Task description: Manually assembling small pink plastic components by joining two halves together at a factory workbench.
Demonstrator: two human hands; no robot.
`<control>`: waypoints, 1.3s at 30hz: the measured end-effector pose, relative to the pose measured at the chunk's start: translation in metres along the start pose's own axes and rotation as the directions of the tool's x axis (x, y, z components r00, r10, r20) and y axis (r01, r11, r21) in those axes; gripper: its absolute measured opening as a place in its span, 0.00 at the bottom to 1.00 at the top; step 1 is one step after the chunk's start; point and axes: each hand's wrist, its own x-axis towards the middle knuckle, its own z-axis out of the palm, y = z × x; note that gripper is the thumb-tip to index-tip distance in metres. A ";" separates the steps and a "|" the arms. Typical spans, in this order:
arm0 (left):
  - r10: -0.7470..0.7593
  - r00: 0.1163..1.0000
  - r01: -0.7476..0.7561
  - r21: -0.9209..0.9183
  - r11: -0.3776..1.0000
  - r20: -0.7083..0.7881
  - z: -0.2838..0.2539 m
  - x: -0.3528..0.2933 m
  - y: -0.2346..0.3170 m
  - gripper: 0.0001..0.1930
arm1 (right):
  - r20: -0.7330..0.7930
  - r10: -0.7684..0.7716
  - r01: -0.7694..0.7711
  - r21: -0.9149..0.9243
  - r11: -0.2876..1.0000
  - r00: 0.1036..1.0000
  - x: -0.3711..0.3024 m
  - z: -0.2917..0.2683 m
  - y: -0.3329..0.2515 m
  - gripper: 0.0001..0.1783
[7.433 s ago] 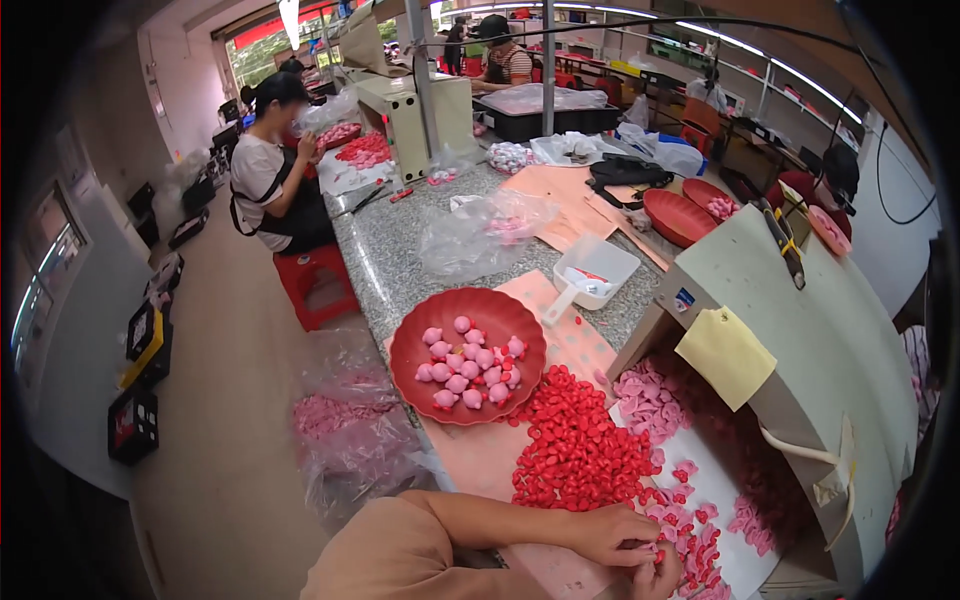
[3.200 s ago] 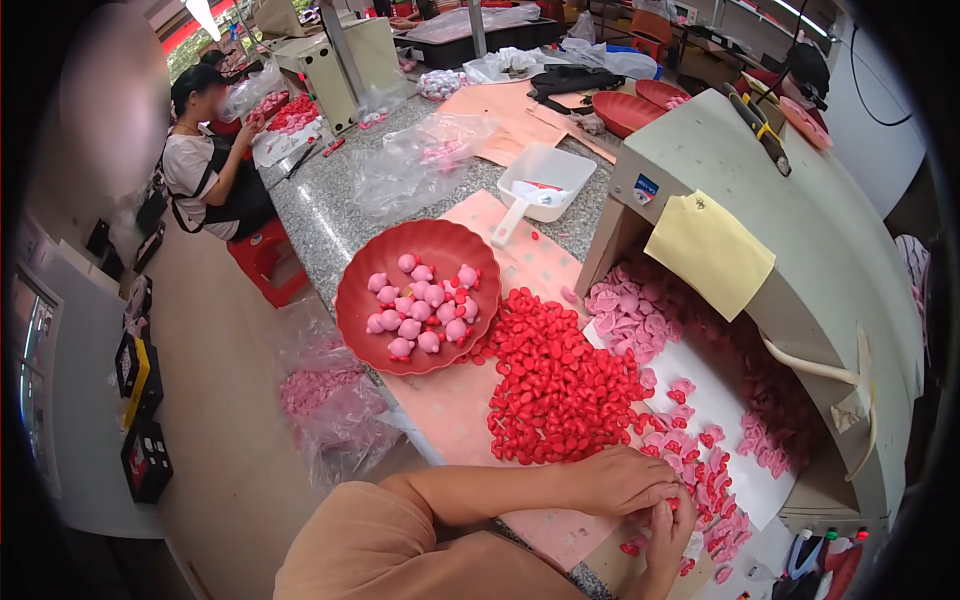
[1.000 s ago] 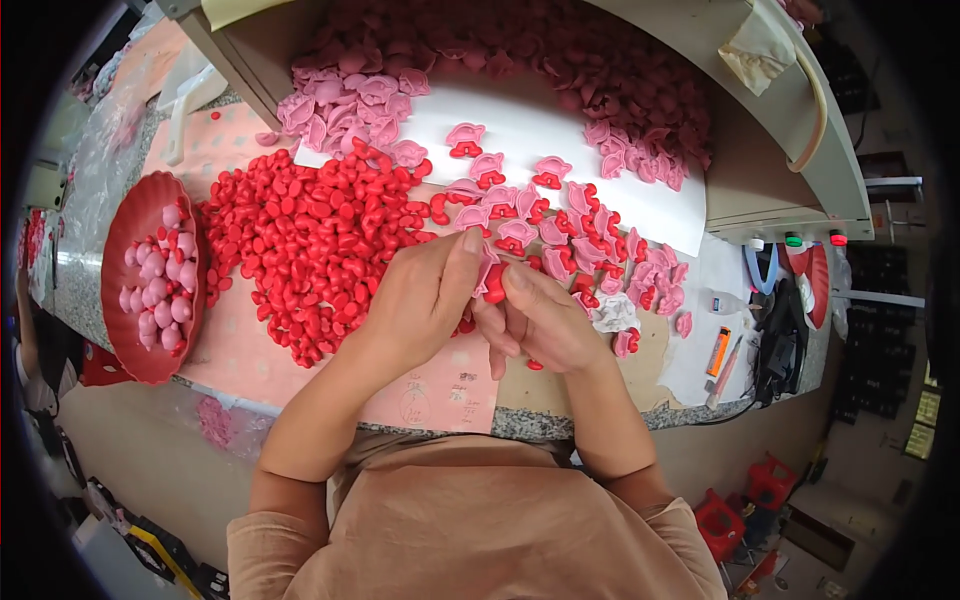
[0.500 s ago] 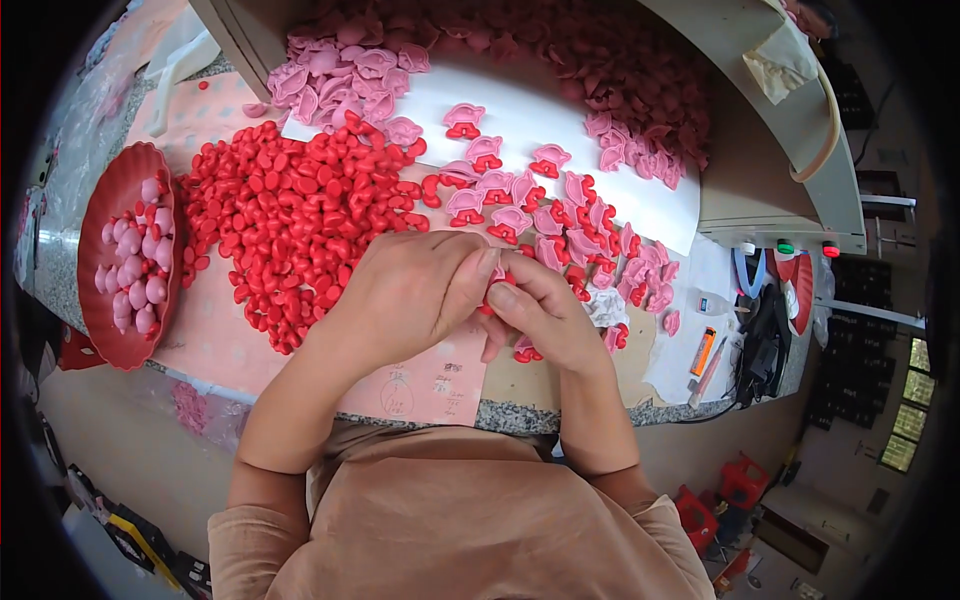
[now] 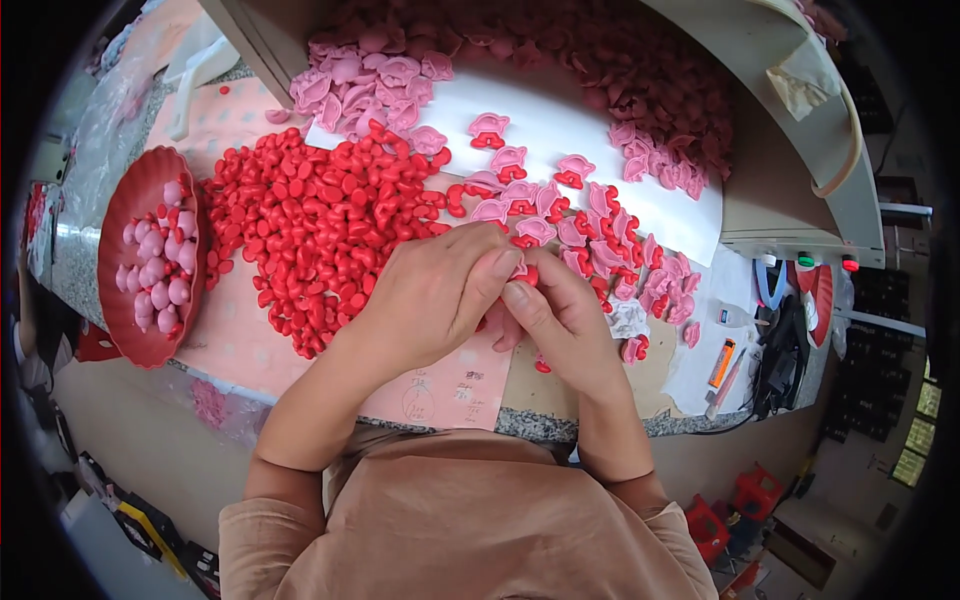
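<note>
My left hand (image 5: 435, 290) and my right hand (image 5: 570, 325) meet over the near part of the table. Pinched between their fingertips is a small pink-and-red plastic piece (image 5: 525, 273), mostly hidden by the fingers. Just beyond lie several pink pieces with red feet joined to them, such as this pink-and-red piece (image 5: 489, 129) standing apart. Left of my left hand spreads a big heap of small glossy red parts (image 5: 320, 220). Pink hollow shells (image 5: 375, 85) are piled behind that heap.
A red scalloped dish (image 5: 112, 285) at left holds pink and red parts. Over the far side stands a grey box-like housing (image 5: 800, 215) with more pink shells inside. At right lie an orange tube (image 5: 721, 363), a small clear bottle (image 5: 733, 316) and crumpled white tissue (image 5: 628, 319).
The whole view has shifted slightly, so the scene sits further right. Both hands stay together, and more of the red of the held piece shows between the fingers.
</note>
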 end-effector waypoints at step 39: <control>-0.291 0.956 0.231 -0.642 0.731 0.012 0.016 0.001 0.004 0.20 | -0.206 -0.701 0.289 -0.805 0.518 0.683 0.003 -0.014 0.006 0.20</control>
